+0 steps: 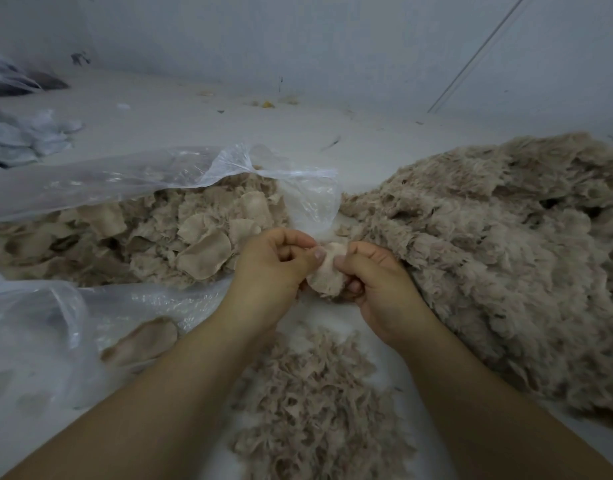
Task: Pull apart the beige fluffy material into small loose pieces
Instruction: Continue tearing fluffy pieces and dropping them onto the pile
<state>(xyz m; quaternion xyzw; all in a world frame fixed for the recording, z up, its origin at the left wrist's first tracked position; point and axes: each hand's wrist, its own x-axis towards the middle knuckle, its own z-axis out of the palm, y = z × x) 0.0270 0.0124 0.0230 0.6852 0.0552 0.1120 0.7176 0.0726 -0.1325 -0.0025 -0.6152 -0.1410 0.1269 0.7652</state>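
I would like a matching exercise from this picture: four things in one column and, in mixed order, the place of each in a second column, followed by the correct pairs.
Things
1. small beige piece
2. clear plastic bag
3. large fluffy heap
4. pile of loose shreds

Places
A. on the surface between the two forearms, near the camera
B. to the right of the hands
C. to the left of the hands, holding flat beige pieces
D. pinched between the left hand and the right hand

Pairs: 1-D, 2-C, 3-B, 4-A
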